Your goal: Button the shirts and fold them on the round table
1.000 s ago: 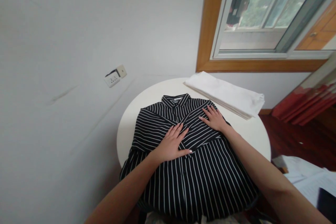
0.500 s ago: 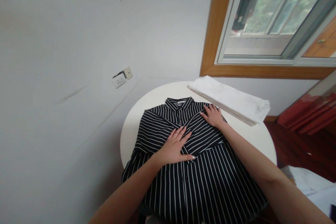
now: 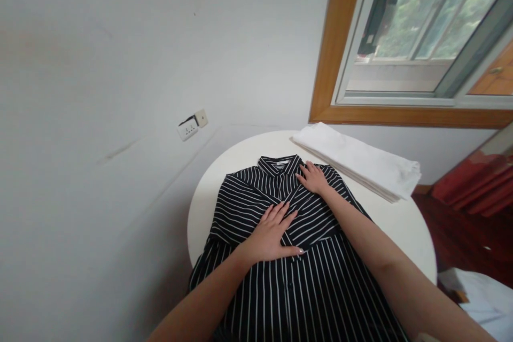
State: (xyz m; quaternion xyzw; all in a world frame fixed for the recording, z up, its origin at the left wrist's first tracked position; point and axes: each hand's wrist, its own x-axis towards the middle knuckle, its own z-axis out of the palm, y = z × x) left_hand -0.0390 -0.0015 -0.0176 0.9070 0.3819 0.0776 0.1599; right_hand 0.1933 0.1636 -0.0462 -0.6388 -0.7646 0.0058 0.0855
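A black shirt with white stripes point(image 3: 316, 272) lies front up across a round white table point(image 3: 204, 197), its collar at the far side and both sleeves folded in over the chest. The lower part of the shirt reaches past the table's near edge. My left hand point(image 3: 270, 238) rests flat on the crossed sleeves at mid-chest, fingers spread. Just right of the collar, my right hand point(image 3: 313, 177) lies flat on the shoulder area, its fingers also apart. Neither hand grips the cloth.
Folded white cloth point(image 3: 356, 157) lies at the table's back right. A wall with a socket point(image 3: 187, 129) stands behind and left. A wood-framed window point(image 3: 385, 115) is at the upper right, a red curtain point(image 3: 468, 184) below it. White fabric point(image 3: 481, 294) sits at the lower right.
My right hand has slid left along the shoulder, closer to the collar. My left hand stays in place on the crossed sleeves. The camera view has shifted slightly.
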